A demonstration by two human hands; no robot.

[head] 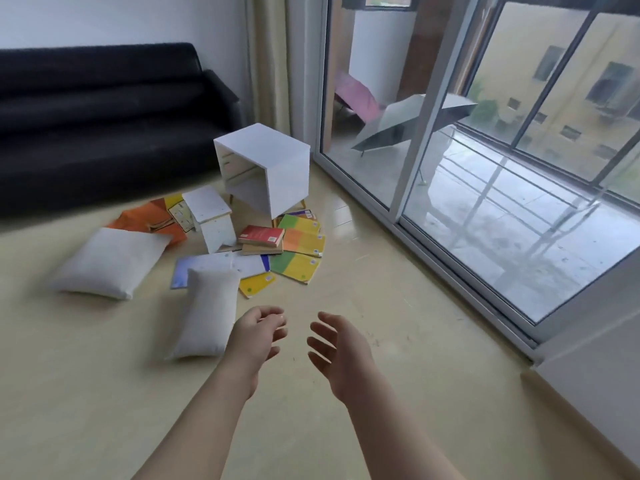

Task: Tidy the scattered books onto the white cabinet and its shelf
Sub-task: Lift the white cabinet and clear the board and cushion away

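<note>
Plainly, the books (298, 247) all lie on the floor, fanned in a loose heap just in front of the white cabinet (273, 161). Yellow-and-green covers overlap, a red book (261, 236) rests on top of another, and paler ones lie nearer us. None sits on the cabinet's top or in its open lower bay, so we judge the tidying not yet begun. A small white box (214, 216) stands beside the heap, touching it. Our left hand (258, 332) and right hand (334, 344) reach toward the pile, well short of it and holding nothing. The left fingers are loosely curled and the right fingers spread, probably readying a two-handed gather. Two white pillows (110, 261) lie nearby, one overlapping a pale book, with a black sofa (104, 116) behind.
</note>
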